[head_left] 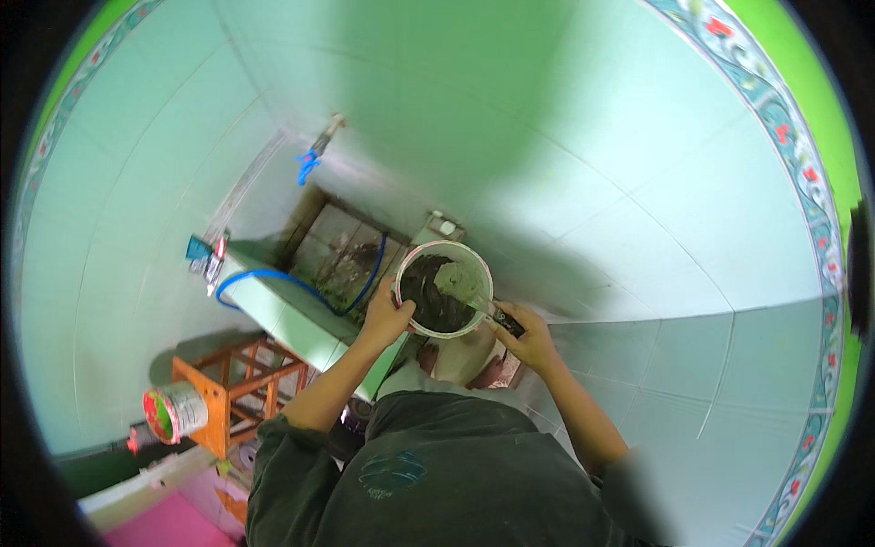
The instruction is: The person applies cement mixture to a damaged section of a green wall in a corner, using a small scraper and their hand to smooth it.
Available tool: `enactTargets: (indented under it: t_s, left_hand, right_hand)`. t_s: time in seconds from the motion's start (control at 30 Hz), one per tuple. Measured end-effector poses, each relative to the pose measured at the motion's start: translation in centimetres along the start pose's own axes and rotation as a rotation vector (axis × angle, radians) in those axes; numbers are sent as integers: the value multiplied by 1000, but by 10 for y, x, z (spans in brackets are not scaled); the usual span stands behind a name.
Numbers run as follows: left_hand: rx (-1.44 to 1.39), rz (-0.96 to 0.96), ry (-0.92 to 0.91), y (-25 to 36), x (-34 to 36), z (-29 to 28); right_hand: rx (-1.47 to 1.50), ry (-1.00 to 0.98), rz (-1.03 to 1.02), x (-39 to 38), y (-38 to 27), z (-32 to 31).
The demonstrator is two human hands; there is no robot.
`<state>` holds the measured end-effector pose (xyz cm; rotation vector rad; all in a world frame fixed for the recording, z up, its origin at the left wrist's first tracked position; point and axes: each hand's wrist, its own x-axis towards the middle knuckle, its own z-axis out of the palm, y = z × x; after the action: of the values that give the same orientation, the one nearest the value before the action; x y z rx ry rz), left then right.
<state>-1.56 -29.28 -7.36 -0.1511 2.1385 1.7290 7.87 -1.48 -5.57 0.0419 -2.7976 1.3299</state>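
Fingers of the left hand grip the bucket rim; right hand fingers clasp a scraper.

tiled washroom, water trough

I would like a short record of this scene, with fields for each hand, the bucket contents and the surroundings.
left hand: grips the rim of the round white plastic bucket
right hand: holds a dark-handled tool reaching into the bucket
bucket contents: dark grey wet paste
surroundings: pale green tiled wall, tiled water basin with blue hose, orange wooden stool, paint can
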Motion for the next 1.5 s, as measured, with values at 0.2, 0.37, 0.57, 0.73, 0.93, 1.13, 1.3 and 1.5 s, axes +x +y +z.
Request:
enactTargets:
  t_s: [0.2, 0.37, 0.57, 0.73, 0.93, 1.13, 1.3, 1.5]
  left_hand:
    - [319, 709, -217, 48, 21, 42]
    - [-119, 270, -681, 180, -4, 73]
    - [-99, 241, -1078, 298, -28, 133]
    - [54, 339, -1183, 380, -73, 174]
    - [51, 482, -1273, 453, -110, 212]
    - [10, 592, -1357, 514, -135, 235]
    - [-24, 649, -1363, 547, -151, 241]
    - [-57, 653, -1365, 561, -153, 251]
  right_hand:
    - [62, 200, 71, -47, -62, -98]
    - [-148, 351, 138, -83, -132, -164]
    - [-161, 694, 185, -136, -199, -216]
    - [-162, 914, 268, -166, -247, -258]
    - [-258, 1037, 331, -182, -295, -315]
    - [-394, 1079, 353, -187, -328, -382]
    - [-585, 1063, 350, -184, -353, -425]
    - [-735, 1036, 476, -177, -388, -454]
